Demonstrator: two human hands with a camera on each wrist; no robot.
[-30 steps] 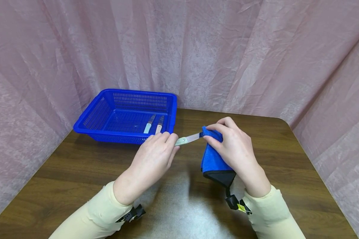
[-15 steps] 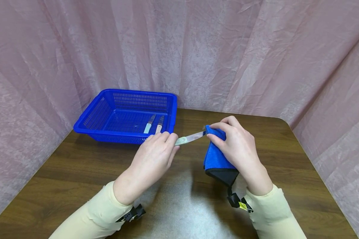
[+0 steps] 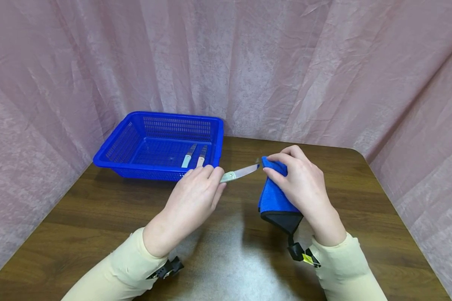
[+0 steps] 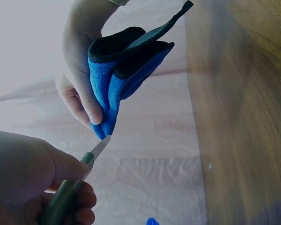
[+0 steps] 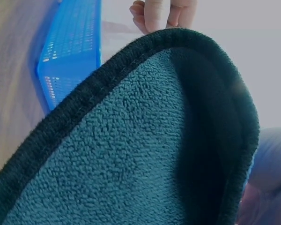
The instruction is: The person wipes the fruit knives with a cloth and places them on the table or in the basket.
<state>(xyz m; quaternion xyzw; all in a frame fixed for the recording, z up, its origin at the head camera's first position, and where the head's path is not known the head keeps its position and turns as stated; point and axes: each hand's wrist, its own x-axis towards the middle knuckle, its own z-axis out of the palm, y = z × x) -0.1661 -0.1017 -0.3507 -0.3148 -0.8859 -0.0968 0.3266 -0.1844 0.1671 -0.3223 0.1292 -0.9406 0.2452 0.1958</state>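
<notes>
My left hand point(image 3: 190, 202) grips a small knife point(image 3: 245, 171) by its pale green handle, with the blade pointing right. A folded blue cloth point(image 3: 276, 198) with black edging hangs from my right hand point(image 3: 305, 186), pinched between thumb and fingers. The blade tip lies right beside the pinched end of the cloth point(image 4: 103, 101) in the left wrist view; whether they touch, I cannot tell. In the right wrist view the cloth point(image 5: 117, 145) fills most of the picture and hides the knife.
A blue plastic basket point(image 3: 143, 167) stands at the back left of the wooden table point(image 3: 116, 209). Inside it lie two more knives, one with a pale green handle point(image 3: 186, 161) and one with a pink handle point(image 3: 200, 161). A pink curtain point(image 3: 248, 75) hangs behind.
My right hand has slid the cloth rightward along the blade to its tip, so more of the blade shows. The left hand and its knife have stayed nearly still.
</notes>
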